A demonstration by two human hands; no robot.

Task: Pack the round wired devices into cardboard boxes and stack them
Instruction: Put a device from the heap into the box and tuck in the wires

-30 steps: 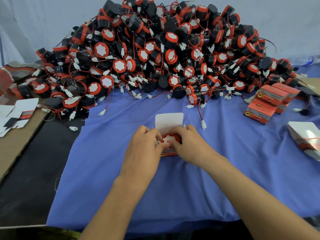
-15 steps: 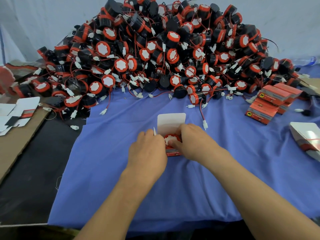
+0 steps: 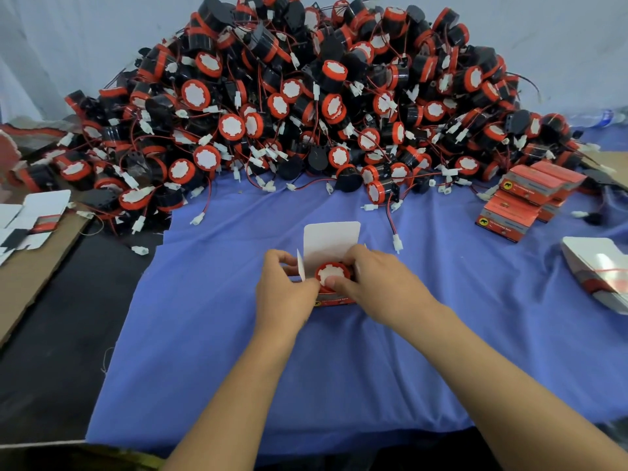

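The step in hand is seating one round device (image 3: 331, 274) in the open box (image 3: 336, 301), which stands at the middle of the blue cloth (image 3: 238, 351). The device sits in the box mouth with its white face up and its red rim about level with the opening, so it looks nearly home (its wire is out of sight, tucked under or hidden by the hands; I cannot tell which).

The left hand (image 3: 283, 294) is at 9 o'clock of the box, fingers curled round its left wall beside the upright side flap (image 3: 299, 266), steadying it. The right hand (image 3: 377, 283) comes in from 3 o'clock, curled over the device, thumb pressing on the white face and fingers wrapped over the far right edge. So the device lies directly under the right thumb, between the two hands.

Next, I judge, comes a last push down, then folding the side flap in and bringing the lid flap (image 3: 331, 239), standing at 12 o'clock, over and tucking it.

The closed box would then join the packed boxes (image 3: 523, 198) at 2 o'clock; the pile (image 3: 306, 113) of unpacked devices waits at 12.
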